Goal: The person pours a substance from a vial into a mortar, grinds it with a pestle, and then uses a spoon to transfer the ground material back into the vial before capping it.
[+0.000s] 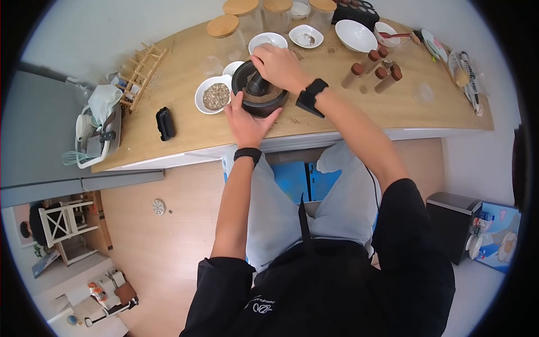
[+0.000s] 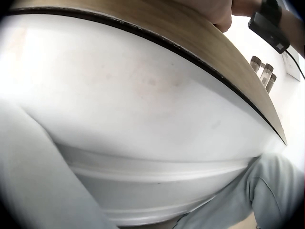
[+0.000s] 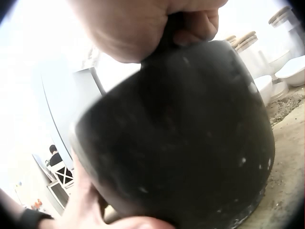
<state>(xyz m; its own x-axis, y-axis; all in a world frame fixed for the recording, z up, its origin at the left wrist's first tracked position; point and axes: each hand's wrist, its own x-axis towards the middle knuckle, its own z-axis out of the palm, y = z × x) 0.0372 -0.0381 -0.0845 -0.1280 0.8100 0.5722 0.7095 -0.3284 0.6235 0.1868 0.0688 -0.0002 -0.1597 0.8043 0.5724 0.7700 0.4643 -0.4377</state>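
Observation:
A dark stone mortar [image 1: 272, 106] stands near the counter's front edge with brown powder [image 1: 264, 99] inside. My right hand [image 1: 282, 68] grips the black pestle [image 1: 257, 85], whose thick end is down in the powder. In the right wrist view the mortar [image 3: 190, 129] fills the middle, tilted in that picture, with the right fist above its rim. My left hand [image 1: 248, 124] holds the mortar from its near side, thumb and fingers spread around the wall. Left of the mortar, a white bowl [image 1: 200, 104] holds coarse speckled grains [image 1: 216, 96].
Behind the mortar are white bowls [image 1: 268, 37] and glass jars with wooden lids [image 1: 223, 26]. Several brown-capped tubes [image 1: 353, 76] stand to the right. A black case [image 1: 165, 124], a wooden rack [image 1: 142, 78] and a dish basket [image 1: 106, 143] lie left. Crumbs dot the wooden counter [image 1: 185, 121].

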